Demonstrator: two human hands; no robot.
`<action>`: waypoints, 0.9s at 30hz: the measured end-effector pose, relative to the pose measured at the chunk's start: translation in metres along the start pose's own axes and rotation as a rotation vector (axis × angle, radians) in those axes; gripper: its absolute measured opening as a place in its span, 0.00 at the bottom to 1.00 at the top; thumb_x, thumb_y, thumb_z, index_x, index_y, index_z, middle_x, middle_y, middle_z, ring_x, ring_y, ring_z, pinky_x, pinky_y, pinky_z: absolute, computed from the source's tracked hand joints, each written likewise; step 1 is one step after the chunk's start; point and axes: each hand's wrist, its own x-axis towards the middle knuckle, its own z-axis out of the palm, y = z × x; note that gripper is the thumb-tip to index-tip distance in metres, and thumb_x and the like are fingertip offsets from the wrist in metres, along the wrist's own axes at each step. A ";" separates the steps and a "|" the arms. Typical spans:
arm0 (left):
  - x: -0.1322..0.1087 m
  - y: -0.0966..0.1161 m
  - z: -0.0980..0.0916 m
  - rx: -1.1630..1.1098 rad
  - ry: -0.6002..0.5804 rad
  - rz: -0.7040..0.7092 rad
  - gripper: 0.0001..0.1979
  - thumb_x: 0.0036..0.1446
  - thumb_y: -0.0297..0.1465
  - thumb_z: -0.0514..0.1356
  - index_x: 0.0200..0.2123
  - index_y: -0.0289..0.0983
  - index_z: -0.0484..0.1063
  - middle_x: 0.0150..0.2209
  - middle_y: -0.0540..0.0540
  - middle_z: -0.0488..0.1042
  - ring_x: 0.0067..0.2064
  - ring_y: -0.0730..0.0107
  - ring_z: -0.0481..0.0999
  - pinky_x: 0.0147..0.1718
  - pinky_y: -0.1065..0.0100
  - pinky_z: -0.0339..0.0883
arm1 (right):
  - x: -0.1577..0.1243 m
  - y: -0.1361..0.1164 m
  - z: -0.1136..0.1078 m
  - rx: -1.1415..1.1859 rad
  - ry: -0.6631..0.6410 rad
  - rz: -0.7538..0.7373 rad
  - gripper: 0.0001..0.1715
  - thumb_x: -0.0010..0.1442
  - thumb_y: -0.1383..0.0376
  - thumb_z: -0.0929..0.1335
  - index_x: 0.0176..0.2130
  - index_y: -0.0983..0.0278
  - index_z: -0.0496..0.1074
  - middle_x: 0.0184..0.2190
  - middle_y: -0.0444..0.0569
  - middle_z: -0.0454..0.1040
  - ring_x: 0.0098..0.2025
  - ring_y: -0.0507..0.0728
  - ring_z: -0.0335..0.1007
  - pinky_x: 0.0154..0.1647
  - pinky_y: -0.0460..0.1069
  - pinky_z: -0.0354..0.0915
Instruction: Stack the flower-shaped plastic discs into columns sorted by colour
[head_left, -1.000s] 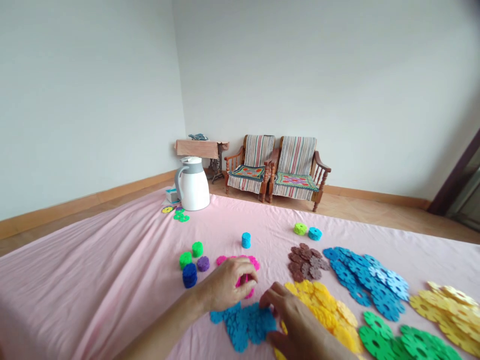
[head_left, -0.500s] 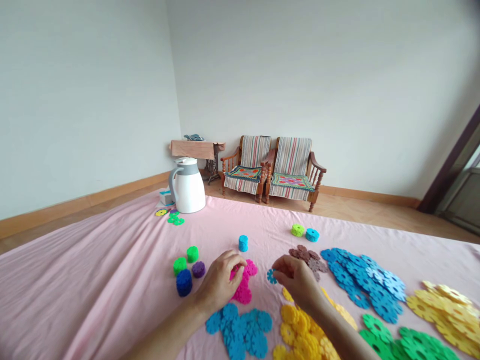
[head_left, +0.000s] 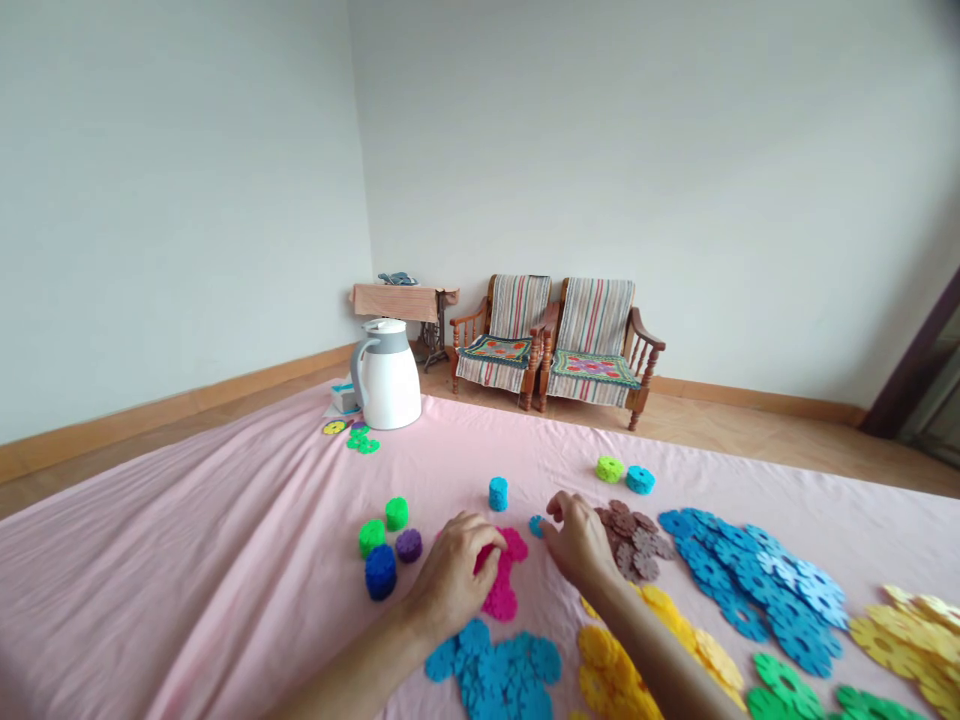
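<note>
My right hand (head_left: pixel 577 540) pinches a small blue notched plastic disc (head_left: pixel 535 526) by its edge, just above the cloth. Beside it, my left hand (head_left: pixel 455 572) is closed with thumb and fingertips together; what they hold, if anything, I cannot make out. Partly behind the left fingers lies a pile of pink discs (head_left: pixel 504 597). A blue stack of discs (head_left: pixel 498 494) stands upright beyond both hands. Nearer to me spreads a pile of light-blue discs (head_left: pixel 495 672), and yellow discs (head_left: pixel 611 665) lie under my right forearm.
Left of my hands stand green stacks (head_left: pixel 371 538), a dark-blue stack (head_left: pixel 380 572) and a purple stack (head_left: pixel 409 545). Brown discs (head_left: pixel 634 540) and large blue discs (head_left: pixel 750 575) lie to the right. A white jug (head_left: pixel 394 385) stands farther back on the pink cloth (head_left: pixel 247 560).
My right hand has moved away from me with the blue disc, toward the blue stack. My left hand stays over the pink pile. The view has shifted slightly left.
</note>
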 end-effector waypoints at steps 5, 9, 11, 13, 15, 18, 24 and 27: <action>0.001 0.005 -0.001 0.001 -0.012 -0.010 0.11 0.53 0.20 0.54 0.33 0.38 0.74 0.34 0.46 0.73 0.42 0.63 0.70 0.44 0.63 0.63 | -0.033 -0.008 -0.021 0.033 -0.143 -0.090 0.07 0.50 0.71 0.64 0.27 0.63 0.71 0.22 0.44 0.70 0.28 0.53 0.66 0.29 0.45 0.56; 0.000 0.008 0.000 0.016 -0.013 -0.002 0.11 0.53 0.20 0.54 0.34 0.38 0.74 0.35 0.47 0.74 0.42 0.63 0.70 0.44 0.62 0.62 | -0.068 -0.014 -0.035 0.157 -0.352 -0.205 0.14 0.44 0.73 0.66 0.34 0.62 0.71 0.32 0.44 0.72 0.33 0.51 0.67 0.34 0.43 0.58; 0.000 0.008 0.001 0.023 -0.009 0.007 0.11 0.54 0.20 0.54 0.33 0.39 0.74 0.35 0.47 0.74 0.42 0.63 0.70 0.45 0.61 0.62 | -0.079 -0.015 -0.040 0.139 -0.413 -0.197 0.16 0.42 0.73 0.66 0.34 0.62 0.71 0.34 0.44 0.71 0.35 0.50 0.66 0.35 0.43 0.57; -0.001 0.008 0.001 0.027 -0.009 0.015 0.11 0.54 0.20 0.54 0.33 0.39 0.74 0.35 0.47 0.74 0.42 0.63 0.70 0.45 0.61 0.62 | -0.084 -0.015 -0.042 0.099 -0.443 -0.176 0.14 0.42 0.73 0.67 0.32 0.62 0.70 0.34 0.43 0.71 0.35 0.50 0.65 0.35 0.44 0.56; -0.001 0.008 0.002 0.023 -0.005 0.019 0.11 0.54 0.20 0.54 0.33 0.39 0.74 0.34 0.47 0.74 0.41 0.63 0.71 0.44 0.61 0.62 | -0.084 -0.016 -0.043 0.070 -0.448 -0.159 0.12 0.42 0.72 0.67 0.31 0.62 0.69 0.33 0.43 0.71 0.34 0.50 0.63 0.33 0.44 0.55; -0.002 0.011 0.002 -0.005 0.012 0.023 0.11 0.54 0.21 0.53 0.34 0.39 0.73 0.35 0.46 0.74 0.42 0.63 0.71 0.44 0.61 0.63 | -0.080 -0.018 -0.045 0.090 -0.499 -0.124 0.10 0.41 0.73 0.66 0.28 0.63 0.68 0.27 0.41 0.70 0.29 0.49 0.61 0.27 0.43 0.52; -0.014 0.026 -0.003 -0.037 -0.055 0.067 0.10 0.55 0.23 0.54 0.36 0.38 0.73 0.37 0.44 0.74 0.43 0.60 0.71 0.45 0.59 0.63 | -0.057 -0.009 -0.044 0.312 -0.252 -0.031 0.06 0.45 0.74 0.65 0.25 0.64 0.66 0.18 0.39 0.68 0.22 0.48 0.61 0.21 0.42 0.52; -0.021 0.026 -0.007 -0.034 -0.136 0.140 0.10 0.57 0.23 0.52 0.35 0.39 0.72 0.36 0.45 0.74 0.41 0.61 0.71 0.43 0.61 0.65 | -0.038 -0.001 -0.037 0.333 -0.128 0.110 0.04 0.47 0.73 0.65 0.25 0.65 0.67 0.18 0.42 0.72 0.21 0.49 0.65 0.21 0.42 0.55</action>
